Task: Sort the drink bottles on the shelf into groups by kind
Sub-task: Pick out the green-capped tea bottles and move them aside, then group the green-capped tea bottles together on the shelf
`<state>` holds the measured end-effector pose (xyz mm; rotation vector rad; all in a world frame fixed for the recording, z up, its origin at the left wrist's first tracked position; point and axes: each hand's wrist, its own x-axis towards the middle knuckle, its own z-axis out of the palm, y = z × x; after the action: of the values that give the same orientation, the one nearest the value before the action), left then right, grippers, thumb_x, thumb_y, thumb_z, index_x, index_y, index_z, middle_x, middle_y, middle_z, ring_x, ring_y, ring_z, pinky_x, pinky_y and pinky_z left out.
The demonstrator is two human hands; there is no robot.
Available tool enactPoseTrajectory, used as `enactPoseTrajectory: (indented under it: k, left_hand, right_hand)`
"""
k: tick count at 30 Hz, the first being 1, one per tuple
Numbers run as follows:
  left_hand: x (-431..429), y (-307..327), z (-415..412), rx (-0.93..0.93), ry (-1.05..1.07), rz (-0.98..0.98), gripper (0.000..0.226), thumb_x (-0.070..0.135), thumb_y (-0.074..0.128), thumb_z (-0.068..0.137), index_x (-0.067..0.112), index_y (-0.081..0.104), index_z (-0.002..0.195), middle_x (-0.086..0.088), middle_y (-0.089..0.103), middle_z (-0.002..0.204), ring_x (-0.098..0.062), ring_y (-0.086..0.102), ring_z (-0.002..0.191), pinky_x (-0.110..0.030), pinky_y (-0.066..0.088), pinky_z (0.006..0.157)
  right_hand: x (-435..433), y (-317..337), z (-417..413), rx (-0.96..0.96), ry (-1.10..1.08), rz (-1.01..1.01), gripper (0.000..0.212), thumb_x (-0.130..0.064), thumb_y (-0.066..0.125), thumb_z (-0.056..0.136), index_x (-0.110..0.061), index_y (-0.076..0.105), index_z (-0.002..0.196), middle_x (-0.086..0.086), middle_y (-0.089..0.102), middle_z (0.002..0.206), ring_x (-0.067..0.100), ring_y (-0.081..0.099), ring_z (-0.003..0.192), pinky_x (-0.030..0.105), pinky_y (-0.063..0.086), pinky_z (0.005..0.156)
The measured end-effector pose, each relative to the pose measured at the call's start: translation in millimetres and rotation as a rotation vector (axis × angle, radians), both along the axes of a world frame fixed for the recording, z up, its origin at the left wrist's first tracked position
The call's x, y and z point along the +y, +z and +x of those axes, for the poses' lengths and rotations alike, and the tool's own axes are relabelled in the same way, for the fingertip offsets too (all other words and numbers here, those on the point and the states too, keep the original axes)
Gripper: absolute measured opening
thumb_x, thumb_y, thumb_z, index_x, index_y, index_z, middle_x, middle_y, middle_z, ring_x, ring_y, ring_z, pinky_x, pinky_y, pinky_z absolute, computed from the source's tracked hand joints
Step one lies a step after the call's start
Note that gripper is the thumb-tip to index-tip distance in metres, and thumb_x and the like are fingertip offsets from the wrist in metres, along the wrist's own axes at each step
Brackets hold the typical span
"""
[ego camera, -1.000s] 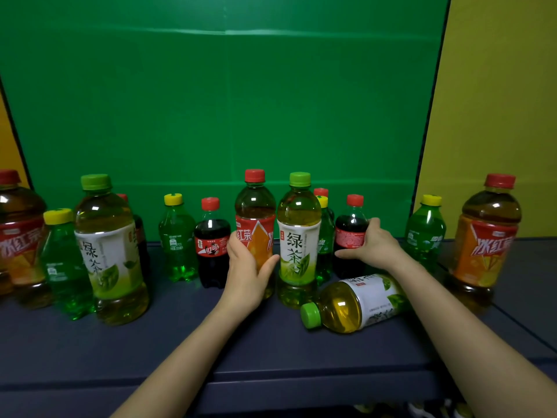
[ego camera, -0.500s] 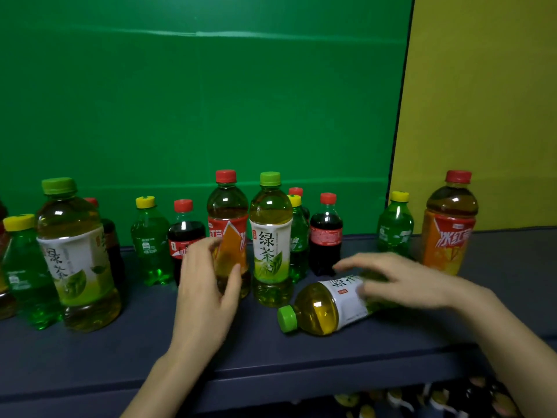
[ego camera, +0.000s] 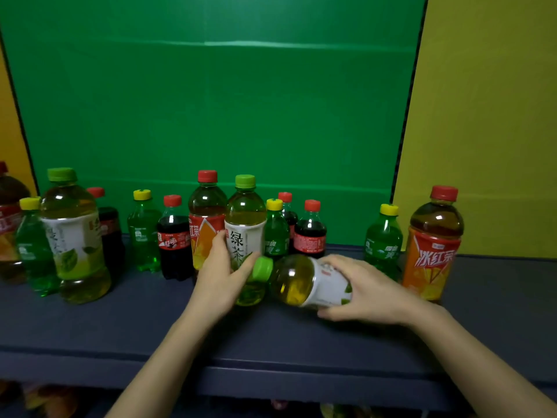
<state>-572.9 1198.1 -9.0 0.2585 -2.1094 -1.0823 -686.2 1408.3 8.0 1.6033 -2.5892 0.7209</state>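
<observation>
Tilted green tea bottle (ego camera: 304,280), green-capped

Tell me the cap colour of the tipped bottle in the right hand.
Light green; the cap shows best in the head view.

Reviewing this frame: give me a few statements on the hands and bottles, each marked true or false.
1. The right hand grips a tipped green tea bottle. True.
2. That bottle's cap points right. False: its green cap points left, toward the left hand.
3. The left hand grips the upright green tea bottle in the middle. True.
4. The rightmost iced red tea bottle has a yellow cap. False: its red cap is plain to see.
</observation>
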Motion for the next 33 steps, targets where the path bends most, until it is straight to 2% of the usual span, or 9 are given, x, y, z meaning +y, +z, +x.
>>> enactPoseTrajectory:
  k: [4,7,14,16,20,24,27,29,33]
  left_hand:
    - [0.7,5.4,-9.9,-0.024,0.010,0.081,0.057,0.020,0.069,0.081,0.011,0.036,0.126,0.003,0.051,0.115,-0.011,0.051,0.105,-0.023,0.041,0.085]
    - [3.3,-0.2,-18.2,-0.021,0.130,-0.003,0.064,0.026,0.077,0.073,0.011,0.037,0.121,0.003,0.051,0.111,-0.011,0.050,0.101,-0.022,0.043,0.081]
    - [11.5,-8.8,-19.5,0.105,0.270,-0.040,0.056,0.032,0.080,0.068,0.017,0.042,0.106,0.000,0.060,0.103,-0.016,0.059,0.094,-0.028,0.051,0.075]
    - [14.3,-9.4,-10.7,0.122,0.291,-0.050,0.054,0.035,0.080,0.067,0.019,0.044,0.104,0.003,0.061,0.099,-0.015,0.060,0.092,-0.031,0.053,0.076]
    - [14.9,-9.2,14.3,0.150,0.294,-0.012,0.053,0.036,0.081,0.064,0.022,0.048,0.103,0.009,0.063,0.096,-0.009,0.061,0.091,-0.030,0.054,0.080]
    - [0.2,-5.4,56.8,0.202,0.351,-0.006,0.064,0.054,0.075,0.055,0.022,0.054,0.106,0.011,0.065,0.096,-0.004,0.062,0.091,-0.032,0.056,0.078]
    - [-15.2,-0.3,96.6,0.223,0.434,-0.023,0.057,0.044,0.080,0.058,0.021,0.057,0.105,0.012,0.066,0.095,0.000,0.062,0.090,-0.020,0.055,0.075]
    - [-28.0,0.9,125.4,0.230,0.504,-0.035,0.053,0.039,0.081,0.059,0.021,0.058,0.103,0.013,0.067,0.093,0.001,0.062,0.087,-0.020,0.054,0.074]
    - [-54.6,-0.1,189.4,0.224,0.636,-0.026,0.051,0.035,0.083,0.058,0.023,0.060,0.102,0.014,0.067,0.092,0.004,0.062,0.086,-0.021,0.054,0.072]
  right_hand:
    - [9.0,-1.7,-2.6,-0.261,-0.032,-0.347,0.054,-0.037,0.078,0.067,-0.039,0.047,0.112,-0.012,0.057,0.109,0.003,0.057,0.094,0.026,0.052,0.081]
    - [4.4,-9.4,0.8,-0.412,-0.052,-0.618,0.051,-0.040,0.079,0.061,-0.042,0.050,0.104,-0.012,0.062,0.107,0.001,0.060,0.094,0.026,0.053,0.083]
    - [-16.2,-28.1,10.2,-0.571,-0.108,-0.926,0.056,-0.035,0.082,0.058,-0.036,0.054,0.107,-0.007,0.067,0.104,0.010,0.065,0.095,0.031,0.053,0.082]
    - [-20.8,-29.6,14.1,-0.593,-0.104,-0.952,0.052,-0.037,0.079,0.057,-0.036,0.056,0.103,-0.009,0.067,0.101,0.009,0.065,0.093,0.033,0.053,0.082]
    - [-32.6,-32.6,23.3,-0.620,-0.081,-0.937,0.064,-0.047,0.086,0.050,-0.036,0.058,0.107,-0.008,0.069,0.101,0.012,0.066,0.095,0.041,0.053,0.086]
    - [-56.5,-32.8,41.1,-0.664,-0.012,-0.921,0.053,-0.033,0.084,0.058,-0.035,0.058,0.104,-0.008,0.069,0.101,0.013,0.065,0.095,0.043,0.052,0.089]
    - [-83.9,-31.2,63.0,-0.709,0.071,-0.913,0.058,-0.042,0.085,0.051,-0.037,0.058,0.102,-0.010,0.069,0.100,0.010,0.066,0.094,0.036,0.053,0.084]
    - [-104.8,-30.6,79.1,-0.738,0.123,-0.897,0.062,-0.050,0.078,0.045,-0.036,0.059,0.103,-0.010,0.069,0.100,0.010,0.066,0.093,0.034,0.053,0.080]
    - [-151.2,-28.9,117.3,-0.795,0.234,-0.865,0.056,-0.036,0.080,0.054,-0.031,0.059,0.106,-0.007,0.069,0.100,0.013,0.067,0.093,0.035,0.054,0.080]
